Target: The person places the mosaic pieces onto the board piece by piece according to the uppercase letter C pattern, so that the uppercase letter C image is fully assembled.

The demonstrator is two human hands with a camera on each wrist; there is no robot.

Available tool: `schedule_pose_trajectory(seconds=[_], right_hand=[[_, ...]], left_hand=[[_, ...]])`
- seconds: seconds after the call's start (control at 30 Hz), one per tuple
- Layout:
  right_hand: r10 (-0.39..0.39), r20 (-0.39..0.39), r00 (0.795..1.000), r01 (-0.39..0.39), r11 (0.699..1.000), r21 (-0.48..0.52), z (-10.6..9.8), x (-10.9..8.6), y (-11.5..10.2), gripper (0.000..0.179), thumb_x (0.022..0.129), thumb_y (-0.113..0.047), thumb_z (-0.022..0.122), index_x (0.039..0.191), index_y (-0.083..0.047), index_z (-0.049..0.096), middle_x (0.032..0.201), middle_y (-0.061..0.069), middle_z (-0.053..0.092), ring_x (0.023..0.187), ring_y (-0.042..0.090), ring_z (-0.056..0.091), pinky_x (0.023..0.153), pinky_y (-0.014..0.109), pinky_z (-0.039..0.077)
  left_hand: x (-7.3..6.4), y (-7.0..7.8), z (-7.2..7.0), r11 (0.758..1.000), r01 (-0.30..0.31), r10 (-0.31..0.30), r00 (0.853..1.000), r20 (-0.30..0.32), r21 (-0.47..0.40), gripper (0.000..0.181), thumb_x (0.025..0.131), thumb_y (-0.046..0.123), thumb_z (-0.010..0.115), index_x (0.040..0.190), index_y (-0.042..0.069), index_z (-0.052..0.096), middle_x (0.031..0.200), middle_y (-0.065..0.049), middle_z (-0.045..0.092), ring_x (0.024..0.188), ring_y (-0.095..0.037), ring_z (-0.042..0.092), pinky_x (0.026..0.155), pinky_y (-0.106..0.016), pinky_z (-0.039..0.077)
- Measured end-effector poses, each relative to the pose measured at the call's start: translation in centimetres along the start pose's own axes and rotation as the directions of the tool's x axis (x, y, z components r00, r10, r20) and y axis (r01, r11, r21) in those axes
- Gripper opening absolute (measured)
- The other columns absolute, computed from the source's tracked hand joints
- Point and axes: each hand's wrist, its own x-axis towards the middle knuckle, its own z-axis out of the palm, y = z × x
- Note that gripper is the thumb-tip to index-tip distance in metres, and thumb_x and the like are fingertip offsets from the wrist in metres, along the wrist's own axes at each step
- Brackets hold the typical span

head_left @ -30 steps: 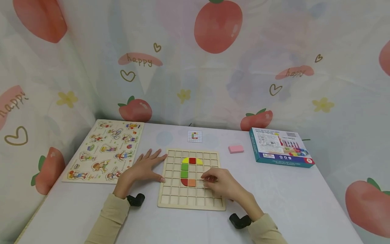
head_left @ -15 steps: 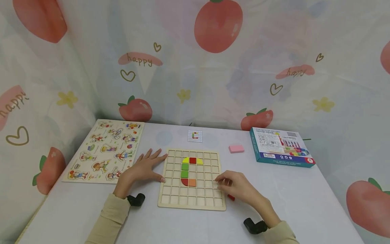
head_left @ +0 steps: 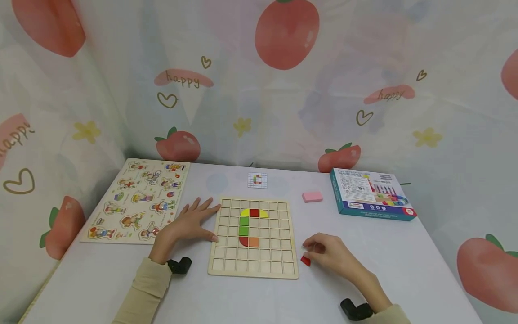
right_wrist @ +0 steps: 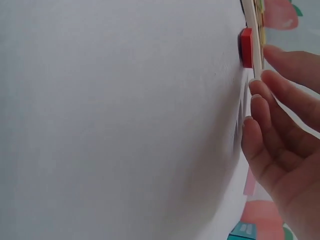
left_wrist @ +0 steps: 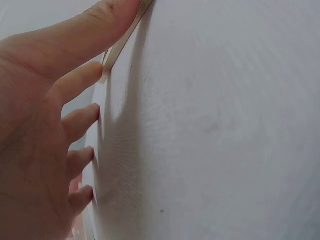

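A wooden grid board point(head_left: 230, 267) lies mid-table, its tiles forming a C: yellow corner pieces, a red square point(head_left: 254, 213), green squares point(head_left: 244, 226), a dark red rounded piece and an orange square point(head_left: 253, 242). My left hand point(head_left: 188, 227) has its fingers spread, thumb and index fingertip against the board's left edge. To the right of the board a loose red tile point(head_left: 305, 261) rests on the cloth. Beside it is my right hand point(head_left: 332, 254), fingers loosely bent; in the right wrist view a gap shows between the fingertips and the red tile point(right_wrist: 246, 47).
A small pattern card point(head_left: 257, 180) lies behind the board, with a pink block point(head_left: 312, 196) to its right. A boxed toy set point(head_left: 372, 195) stands at the back right. On the left is a picture puzzle board point(head_left: 137, 202).
My right hand has moved from over the board rightward and toward me, to beside the red tile, which has come into sight. My left hand stays at the board's edge.
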Motion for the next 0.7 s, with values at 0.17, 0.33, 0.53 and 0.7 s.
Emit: schedule_pose_trajectory(seconds=[0.17, 0.33, 0.53, 0.7], right_hand=[[-0.019, 0.036, 0.999, 0.019, 1.000, 0.000, -0.21, -0.16, 0.38, 0.021, 0.086, -0.017, 0.083, 0.104, -0.009, 0.076, 0.091, -0.004, 0.069, 0.079, 0.010, 0.055, 0.069, 0.019, 0.051], [-0.043, 0.052, 0.998, 0.044, 0.999, -0.011, -0.15, -0.10, 0.49, 0.027, 0.083, -0.023, 0.087, 0.103, -0.008, 0.076, 0.088, -0.004, 0.066, 0.078, 0.012, 0.055, 0.067, 0.020, 0.049], [-0.032, 0.058, 0.998, 0.032, 0.999, -0.006, 0.25, -0.16, 0.31, 0.022, 0.083, -0.015, 0.085, 0.101, -0.009, 0.074, 0.085, -0.003, 0.062, 0.077, 0.013, 0.053, 0.065, 0.020, 0.046], [-0.039, 0.058, 0.998, 0.039, 0.999, 0.001, 0.32, -0.20, 0.21, 0.020, 0.083, -0.012, 0.085, 0.098, -0.010, 0.072, 0.083, -0.004, 0.062, 0.075, 0.010, 0.053, 0.063, 0.020, 0.046]], left_hand=[[0.05, -0.20, 0.01, 1.000, 0.005, -0.005, 1.000, -0.002, -0.002, 0.101, 0.078, 0.047, 0.087, 0.161, 0.017, 0.038, 0.172, -0.016, 0.017, 0.158, -0.047, 0.000, 0.125, -0.068, 0.000], [-0.03, -0.25, -0.02, 1.000, 0.002, -0.002, 1.000, -0.004, -0.005, 0.101, 0.078, 0.047, 0.087, 0.161, 0.017, 0.038, 0.172, -0.017, 0.017, 0.158, -0.048, 0.000, 0.125, -0.068, 0.000], [-0.02, -0.25, 0.06, 1.000, 0.006, -0.006, 1.000, -0.002, -0.008, 0.101, 0.077, 0.048, 0.087, 0.161, 0.017, 0.038, 0.172, -0.017, 0.017, 0.158, -0.047, 0.000, 0.125, -0.068, 0.000], [0.10, -0.20, 0.17, 1.000, 0.001, -0.001, 1.000, -0.002, -0.011, 0.101, 0.078, 0.049, 0.086, 0.161, 0.018, 0.038, 0.172, -0.016, 0.017, 0.158, -0.047, 0.000, 0.125, -0.068, -0.001]])
